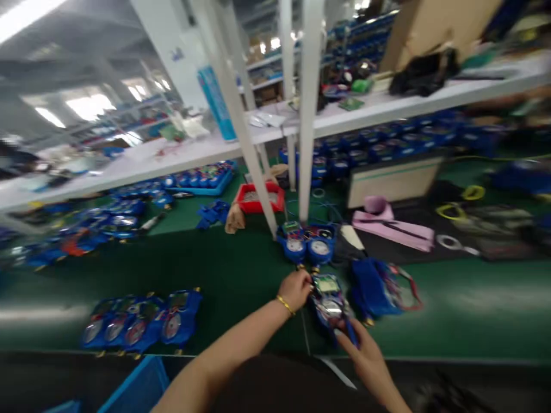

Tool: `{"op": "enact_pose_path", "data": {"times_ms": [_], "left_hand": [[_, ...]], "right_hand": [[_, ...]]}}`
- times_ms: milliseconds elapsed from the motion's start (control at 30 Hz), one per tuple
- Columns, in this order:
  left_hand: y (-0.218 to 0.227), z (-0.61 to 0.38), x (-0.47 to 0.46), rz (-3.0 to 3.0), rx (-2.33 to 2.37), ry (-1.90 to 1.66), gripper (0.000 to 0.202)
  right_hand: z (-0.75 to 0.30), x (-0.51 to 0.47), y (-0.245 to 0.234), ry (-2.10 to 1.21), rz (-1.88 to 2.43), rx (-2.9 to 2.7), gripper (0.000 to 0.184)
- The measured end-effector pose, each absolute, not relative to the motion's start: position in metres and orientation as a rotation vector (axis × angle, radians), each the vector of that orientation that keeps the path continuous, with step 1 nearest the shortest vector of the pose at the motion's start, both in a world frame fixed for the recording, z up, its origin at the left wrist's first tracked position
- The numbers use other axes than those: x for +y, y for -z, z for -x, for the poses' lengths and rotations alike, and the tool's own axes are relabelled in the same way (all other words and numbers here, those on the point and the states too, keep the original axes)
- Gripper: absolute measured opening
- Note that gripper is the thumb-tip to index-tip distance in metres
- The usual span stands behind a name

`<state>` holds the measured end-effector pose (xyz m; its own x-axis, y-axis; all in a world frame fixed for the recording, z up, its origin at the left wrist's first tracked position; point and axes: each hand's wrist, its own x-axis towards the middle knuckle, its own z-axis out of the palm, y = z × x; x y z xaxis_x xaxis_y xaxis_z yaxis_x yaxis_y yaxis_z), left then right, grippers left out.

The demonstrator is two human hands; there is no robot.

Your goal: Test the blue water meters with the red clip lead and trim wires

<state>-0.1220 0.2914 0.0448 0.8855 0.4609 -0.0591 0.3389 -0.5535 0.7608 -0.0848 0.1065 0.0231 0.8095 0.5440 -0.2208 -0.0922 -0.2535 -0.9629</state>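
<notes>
A blue gauge unit (329, 307) with a pale green display and a round dial is held at the near edge of the green bench. My right hand (364, 355) grips its lower end, thumb over the front. At its upper left corner, my left hand (295, 289) is closed with curled fingers against the casing; the exact hold is partly hidden. Just beyond lie two similar gauge units (305, 244) with brass fittings towards me. Right of my hands rests a blue casing (374, 287) with red wires spilling out.
Several gauge units (138, 324) lie in a row at left. A red tray (260, 198) sits behind, near white uprights (307, 115) carrying a shelf (379, 106). A pink strap (394, 229) lies at right. A blue bin (138, 387) stands below the bench edge.
</notes>
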Motion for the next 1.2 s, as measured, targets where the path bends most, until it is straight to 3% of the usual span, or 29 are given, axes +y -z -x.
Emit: {"op": "enact_pose_path", "data": {"times_ms": [167,700,1200], "left_hand": [[-0.031,0.105,0.307,-2.25,0.513,-0.072,0.023],[-0.048,0.107,0.319,-2.377,0.257,0.025,0.021],[-0.055,0.089,0.33,-2.334,0.248,0.207,0.023]], "right_hand": [[0.082,0.081,-0.015,-0.662,1.681,-0.32,0.035],[0.089,0.077,-0.034,-0.716,1.643,-0.294,0.037],[0.108,0.121,-0.057,-0.91,2.127,-0.577,0.022]]}}
